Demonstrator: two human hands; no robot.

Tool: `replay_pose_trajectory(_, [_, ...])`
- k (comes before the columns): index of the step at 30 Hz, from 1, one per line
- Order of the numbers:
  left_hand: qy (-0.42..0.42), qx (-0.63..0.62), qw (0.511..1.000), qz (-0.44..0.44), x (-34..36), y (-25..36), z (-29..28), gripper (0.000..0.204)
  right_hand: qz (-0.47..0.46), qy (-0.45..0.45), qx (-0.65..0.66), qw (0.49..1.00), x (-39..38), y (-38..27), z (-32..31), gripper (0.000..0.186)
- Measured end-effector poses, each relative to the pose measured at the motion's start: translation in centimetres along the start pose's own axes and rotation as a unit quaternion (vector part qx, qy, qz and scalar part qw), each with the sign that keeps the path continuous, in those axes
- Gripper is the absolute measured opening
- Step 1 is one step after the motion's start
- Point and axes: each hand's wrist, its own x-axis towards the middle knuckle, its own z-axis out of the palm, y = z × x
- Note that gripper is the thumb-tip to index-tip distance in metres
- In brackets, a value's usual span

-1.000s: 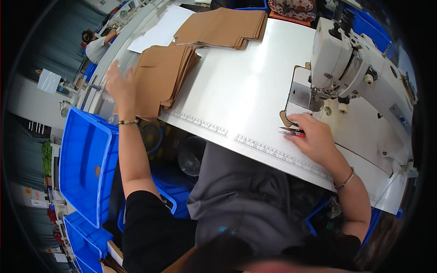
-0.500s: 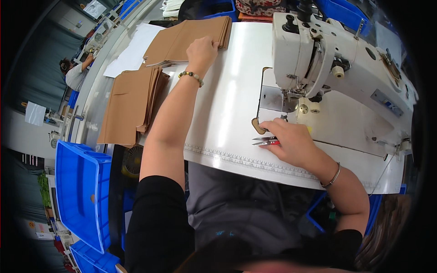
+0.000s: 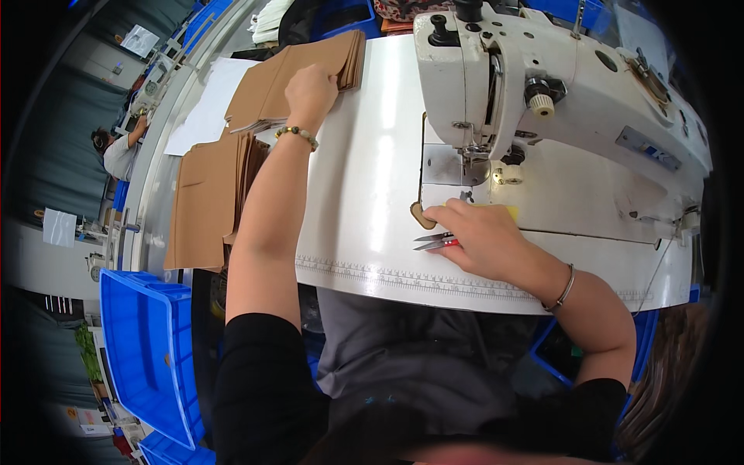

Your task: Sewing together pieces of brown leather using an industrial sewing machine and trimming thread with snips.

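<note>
My left hand [image 3: 311, 91] is at the right end of the far stack of flat brown pieces [image 3: 271, 81], its fingers curled over and closed on the edge of the top piece. The fingertips are partly hidden. A second stack of brown pieces [image 3: 203, 198] lies nearer, to the left of my left forearm. In my right hand [image 3: 480, 236] is a pair of red-handled thread snips [image 3: 438, 240], blades pointing left and apart. That hand rests low over the white table, just in front of the needle area of the sewing machine [image 3: 558, 85].
A white sheet [image 3: 208, 108] lies under and beside the brown stacks. Printed ruler marks run along the front edge of the white table [image 3: 356, 201]. A blue bin [image 3: 147, 341] stands at the left. Farther left, another person [image 3: 120, 155] is at a machine.
The whole view has shifted slightly, so the machine and stacks sit further left. My left hand stays at the stack's edge, and my right hand keeps the snips in nearly the same place.
</note>
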Motion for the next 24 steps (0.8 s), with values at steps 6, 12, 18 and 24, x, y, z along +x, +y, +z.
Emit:
replay_pose_trajectory(6, [0.181, -0.155, 0.966, -0.096, -0.3, -4.0, -4.5, 0.020, -0.009, 0.000, -0.005, 1.000, 0.1, -0.5, -0.1, 0.044])
replay_pose_trajectory(12, [0.106, -0.025, 0.968, 0.227, -10.5, 2.1, -7.1, 0.003, -0.073, 0.072, -0.044, 0.994, 0.1, -0.9, -0.4, 0.052])
replay_pose_trajectory(18, [-0.067, -0.141, 0.938, 0.309, -20.5, 8.0, -8.3, 0.007, -0.128, 0.140, -0.226, 0.955, 0.0, 0.5, 0.0, 0.042])
replay_pose_trajectory(24, [-0.154, -0.302, 0.874, 0.349, -20.7, 8.0, -9.5, 0.025, -0.185, 0.077, -0.245, 0.949, -2.1, 3.0, -2.6, 0.012])
